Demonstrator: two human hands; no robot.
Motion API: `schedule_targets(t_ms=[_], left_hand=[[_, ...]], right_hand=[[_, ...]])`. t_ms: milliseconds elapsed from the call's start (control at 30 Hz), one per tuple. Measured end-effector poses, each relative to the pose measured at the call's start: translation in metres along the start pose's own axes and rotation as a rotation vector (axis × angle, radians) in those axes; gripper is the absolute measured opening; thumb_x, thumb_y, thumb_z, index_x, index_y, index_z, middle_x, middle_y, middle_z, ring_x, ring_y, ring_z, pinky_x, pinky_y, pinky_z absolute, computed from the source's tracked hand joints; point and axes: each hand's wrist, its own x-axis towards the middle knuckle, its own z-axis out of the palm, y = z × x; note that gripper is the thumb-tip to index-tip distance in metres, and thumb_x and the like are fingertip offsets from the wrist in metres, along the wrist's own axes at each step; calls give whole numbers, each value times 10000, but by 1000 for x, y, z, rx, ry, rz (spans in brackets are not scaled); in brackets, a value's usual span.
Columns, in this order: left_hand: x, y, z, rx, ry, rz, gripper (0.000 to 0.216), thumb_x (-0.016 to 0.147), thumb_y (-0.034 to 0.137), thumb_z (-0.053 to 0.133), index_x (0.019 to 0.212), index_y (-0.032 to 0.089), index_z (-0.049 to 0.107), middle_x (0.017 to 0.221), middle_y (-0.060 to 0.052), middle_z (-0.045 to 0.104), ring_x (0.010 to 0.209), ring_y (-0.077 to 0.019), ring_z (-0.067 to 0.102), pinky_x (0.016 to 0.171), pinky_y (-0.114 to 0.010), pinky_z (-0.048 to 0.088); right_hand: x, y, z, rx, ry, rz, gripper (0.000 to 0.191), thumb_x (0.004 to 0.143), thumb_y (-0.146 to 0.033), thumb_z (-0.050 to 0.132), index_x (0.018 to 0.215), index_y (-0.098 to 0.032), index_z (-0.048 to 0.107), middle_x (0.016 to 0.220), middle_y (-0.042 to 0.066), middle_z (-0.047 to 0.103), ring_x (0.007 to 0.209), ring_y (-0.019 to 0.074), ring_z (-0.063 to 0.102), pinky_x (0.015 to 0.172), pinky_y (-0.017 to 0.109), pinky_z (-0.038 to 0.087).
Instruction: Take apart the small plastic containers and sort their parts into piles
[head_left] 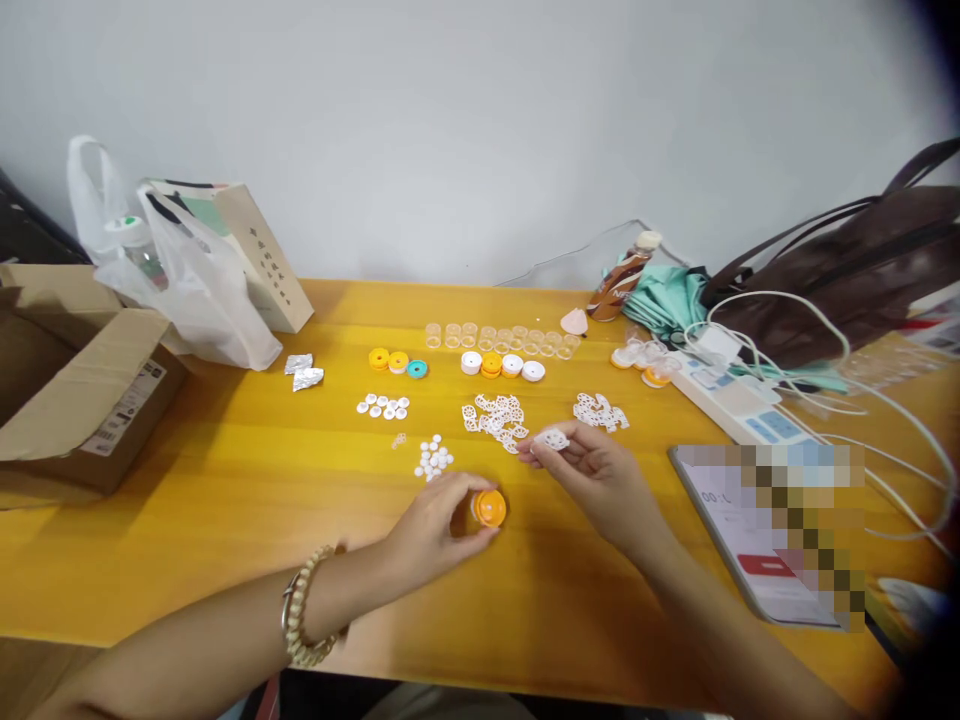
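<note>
My left hand [435, 525], with a beaded bracelet on its wrist, curls thumb and fingers around a small round orange plastic piece [492, 508] at the front middle of the table. Between the thumb and fingers of my right hand [596, 475] is a small white openwork plastic piece [553, 439], raised a little above the table. Just behind it lies a loose pile of similar white openwork pieces [499, 415]. A second pile of white pieces [598, 410] sits farther right. Small white knobs [433, 458] are scattered behind my left hand.
Clear cups [502, 340] stand in a row at the back. Orange and white round parts [491, 365] line up before them. A cardboard box [90, 400] and plastic bag [202, 290] occupy the left. A tablet [750, 540], power strip [739, 405] and dark bag [847, 265] are on the right.
</note>
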Motion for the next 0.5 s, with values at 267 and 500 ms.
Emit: schedule_targets(t_ms=[267,500], left_hand=[[8,-11,-3,263,-19,-31,332,789,247,617,1107,239,522,1104,-57,618,1048,-234,521,914,-400,336],[21,-15,-7,435,11,1,304,853,298,562,1150,238,532,1160,-66,604,1112,-252,471,897,-396,303]], right_hand=[[21,28,16,177,-6,122,283,676,-453,706,702,-181,630,702,13,648,654,131,590,692,289,509],[27,39,24,294,-36,153,277,709,-454,680,715,-178,664,689,17,650,628,121,564,692,280,494]])
